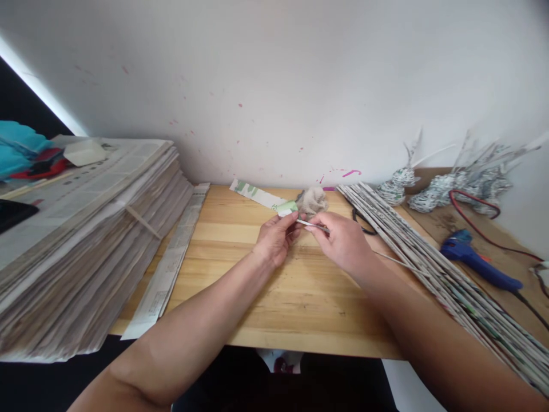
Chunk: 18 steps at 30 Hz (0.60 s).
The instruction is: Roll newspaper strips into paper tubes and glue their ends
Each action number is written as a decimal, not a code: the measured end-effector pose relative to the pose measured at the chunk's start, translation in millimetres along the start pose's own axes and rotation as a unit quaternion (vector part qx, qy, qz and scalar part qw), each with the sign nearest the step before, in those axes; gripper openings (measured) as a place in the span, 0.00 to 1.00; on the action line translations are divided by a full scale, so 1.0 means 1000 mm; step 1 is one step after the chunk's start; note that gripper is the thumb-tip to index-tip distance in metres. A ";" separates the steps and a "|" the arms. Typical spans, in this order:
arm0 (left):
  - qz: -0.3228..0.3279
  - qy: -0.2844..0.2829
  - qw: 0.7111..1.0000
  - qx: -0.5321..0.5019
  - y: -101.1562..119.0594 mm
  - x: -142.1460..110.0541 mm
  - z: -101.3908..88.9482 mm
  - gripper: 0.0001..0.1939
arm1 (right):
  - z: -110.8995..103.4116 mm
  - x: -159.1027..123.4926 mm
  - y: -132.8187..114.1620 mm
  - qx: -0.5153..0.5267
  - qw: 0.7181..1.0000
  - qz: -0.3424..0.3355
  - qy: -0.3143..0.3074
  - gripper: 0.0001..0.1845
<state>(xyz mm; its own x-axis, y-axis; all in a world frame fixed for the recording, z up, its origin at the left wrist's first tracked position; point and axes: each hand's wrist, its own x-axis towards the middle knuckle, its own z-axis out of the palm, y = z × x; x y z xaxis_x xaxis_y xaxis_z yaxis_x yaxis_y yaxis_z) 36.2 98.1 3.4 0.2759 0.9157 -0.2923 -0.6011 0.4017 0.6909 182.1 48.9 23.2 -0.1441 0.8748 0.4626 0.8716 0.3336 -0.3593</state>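
Note:
A long printed paper strip [257, 195], white with green patches, runs from the back of the table to my fingers. My left hand [277, 237] pinches its near end, where the paper curls over. My right hand [337, 237] is closed on a thin rolled paper stick [315, 225], whose tip meets the strip between my two hands. The stick passes under my right hand and reappears as a thin length [394, 260] to its right. Just behind my fingers lies a crumpled beige cloth [314, 200].
On the left stands a tall stack of newspaper [141, 212], with cut paper strips [175, 257] beside it. A bundle of rolled paper sticks [429, 269] lies on the right. Past it are a blue glue gun [480, 260], its cord, and woven paper pieces [454, 189] against the wall.

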 end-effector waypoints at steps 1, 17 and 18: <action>-0.002 0.002 1.000 0.000 0.000 0.000 0.000 0.04 | 0.000 0.000 0.000 -0.010 1.000 -0.002 -0.006 0.08; 0.009 0.008 0.998 -0.057 0.003 0.000 0.004 0.03 | 0.003 0.000 0.002 0.013 0.998 0.005 -0.057 0.13; 0.011 0.008 0.998 -0.059 0.003 0.001 0.003 0.03 | 0.003 0.000 0.002 0.012 0.998 0.006 -0.062 0.14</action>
<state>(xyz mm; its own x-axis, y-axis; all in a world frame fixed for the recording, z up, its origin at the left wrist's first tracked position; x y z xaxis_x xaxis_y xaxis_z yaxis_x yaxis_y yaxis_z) 37.3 99.9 7.2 0.2505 0.9237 -0.2900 -0.6907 0.3804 0.6150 182.5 50.5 20.5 -0.1915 0.9150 0.3552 0.8621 0.3298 -0.3848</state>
